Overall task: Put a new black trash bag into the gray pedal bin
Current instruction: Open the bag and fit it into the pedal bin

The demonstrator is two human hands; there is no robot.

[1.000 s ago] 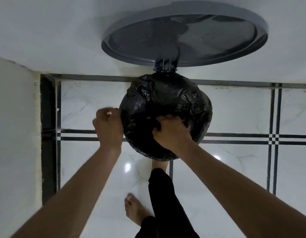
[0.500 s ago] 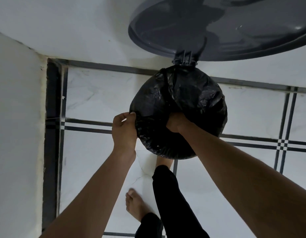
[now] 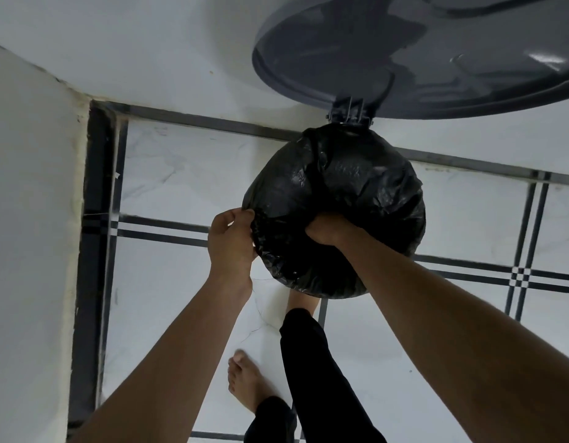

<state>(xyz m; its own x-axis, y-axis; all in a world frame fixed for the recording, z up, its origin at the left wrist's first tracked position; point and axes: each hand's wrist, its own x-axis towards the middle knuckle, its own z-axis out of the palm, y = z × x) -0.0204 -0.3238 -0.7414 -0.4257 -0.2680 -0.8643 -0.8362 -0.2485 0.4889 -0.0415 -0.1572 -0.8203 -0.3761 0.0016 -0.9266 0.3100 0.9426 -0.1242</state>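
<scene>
**Fitting the liner: film handling and hold points at the bin mouth**

The black trash bag (image 3: 356,193) is lying draped over the mouth of the gray pedal bin (image 3: 350,121), covering the rim all round, while the lid (image 3: 404,59) is standing open above the hinge at the far edge of the bin. The left hand (image 3: 230,243) is pinching the film at the bin's left rim, thumb and fingers curled onto the plastic. The right hand (image 3: 327,230) is pressing down into the bag at the near-middle of the mouth; its fingers are sinking into the film and are hidden, so whether they are clenched or straight cannot be told. One foot (image 3: 303,300) is reaching under the near edge of the bin, probably onto the pedal, which is not visible; the other foot (image 3: 248,382) is resting on the tiled floor (image 3: 181,298).

Judged from its creases and sheen, the bag is behaving as a thin, light, limp film: it is offering no stiffness, is likely slippery between fingers, and may be tearing if dragged across the hinge. The best hold appears to be the folded hem at the rim, taken in pinches around the edge while the centre is being pushed down.
</scene>
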